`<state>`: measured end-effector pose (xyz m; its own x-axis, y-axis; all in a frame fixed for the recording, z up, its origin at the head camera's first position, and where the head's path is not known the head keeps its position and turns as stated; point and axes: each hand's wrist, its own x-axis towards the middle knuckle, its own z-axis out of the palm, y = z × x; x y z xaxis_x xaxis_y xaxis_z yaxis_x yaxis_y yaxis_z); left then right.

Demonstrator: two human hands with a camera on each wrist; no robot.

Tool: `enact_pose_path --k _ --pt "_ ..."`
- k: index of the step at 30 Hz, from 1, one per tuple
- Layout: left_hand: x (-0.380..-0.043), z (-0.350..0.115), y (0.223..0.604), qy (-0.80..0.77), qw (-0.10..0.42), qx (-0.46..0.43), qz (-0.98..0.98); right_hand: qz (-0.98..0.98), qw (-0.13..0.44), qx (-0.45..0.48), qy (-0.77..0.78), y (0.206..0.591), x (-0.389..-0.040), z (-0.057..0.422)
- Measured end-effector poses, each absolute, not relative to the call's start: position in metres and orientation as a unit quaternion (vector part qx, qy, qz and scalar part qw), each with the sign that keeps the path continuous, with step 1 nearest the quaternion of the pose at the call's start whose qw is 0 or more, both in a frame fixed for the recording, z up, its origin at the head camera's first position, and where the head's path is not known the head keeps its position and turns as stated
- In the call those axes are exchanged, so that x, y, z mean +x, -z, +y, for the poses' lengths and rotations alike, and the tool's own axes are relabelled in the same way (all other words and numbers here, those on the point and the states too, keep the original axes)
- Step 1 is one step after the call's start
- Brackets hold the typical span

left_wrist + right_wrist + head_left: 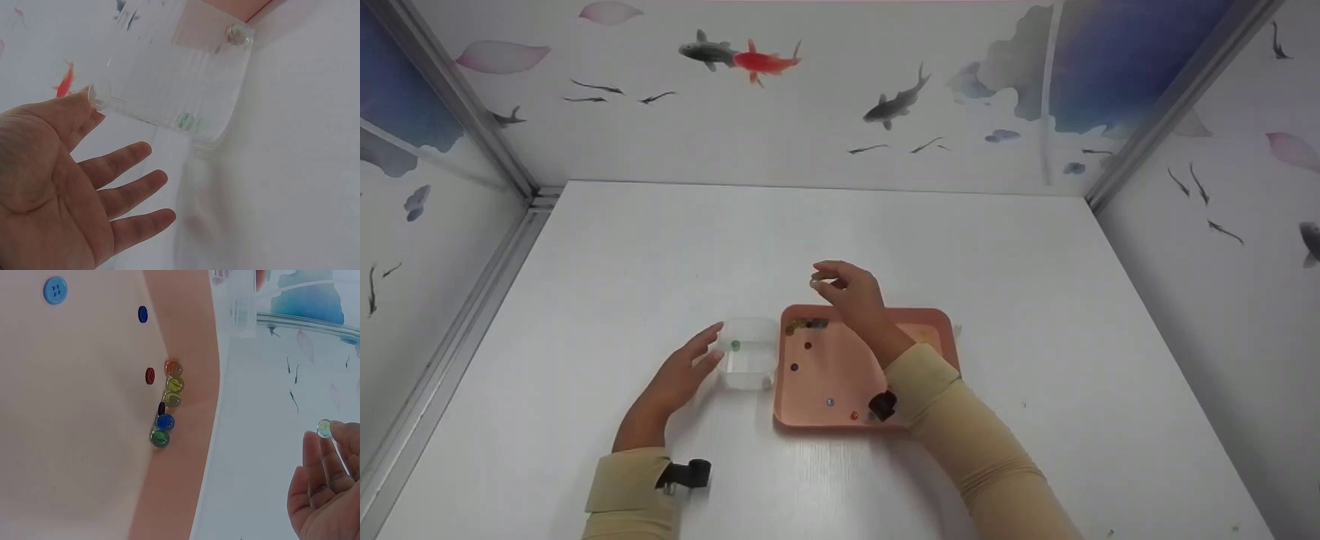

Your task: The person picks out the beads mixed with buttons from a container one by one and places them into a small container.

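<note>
Over the white table (660, 247), the right grip (856, 294) pinches a marble (324, 428) beyond the pink tray (829, 379); left of the tray, the left grip (682, 371), mostly straight-fingered, touches a clear box (750, 361).

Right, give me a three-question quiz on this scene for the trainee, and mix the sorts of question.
1. What is the right hand pinching?
2. True or false: the clear container stands inside the pink tray.
3. In the right wrist view, what colour is the topmost button?
A) Red
B) Green
C) Light blue

Key:
1. A marble, held between the fingertips.
2. False; it stands beside the pink tray, to its left in the head view.
3. C
</note>
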<state>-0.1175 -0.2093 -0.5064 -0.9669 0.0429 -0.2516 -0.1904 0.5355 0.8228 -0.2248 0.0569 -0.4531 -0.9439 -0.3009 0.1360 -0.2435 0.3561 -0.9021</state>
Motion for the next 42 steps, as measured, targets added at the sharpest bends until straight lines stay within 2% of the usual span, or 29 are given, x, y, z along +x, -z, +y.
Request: enact_pose_path --k 34,42 --pt "-0.118 -0.209 0.509 -0.492 0.132 -0.056 0.859 0.806 0.084 -0.185 0.557 0.456 -0.211 0.031" --pt "-0.117 -0.209 0.507 -0.484 0.13 -0.052 0.864 0.802 0.121 -0.182 0.556 0.456 -0.206 0.021"
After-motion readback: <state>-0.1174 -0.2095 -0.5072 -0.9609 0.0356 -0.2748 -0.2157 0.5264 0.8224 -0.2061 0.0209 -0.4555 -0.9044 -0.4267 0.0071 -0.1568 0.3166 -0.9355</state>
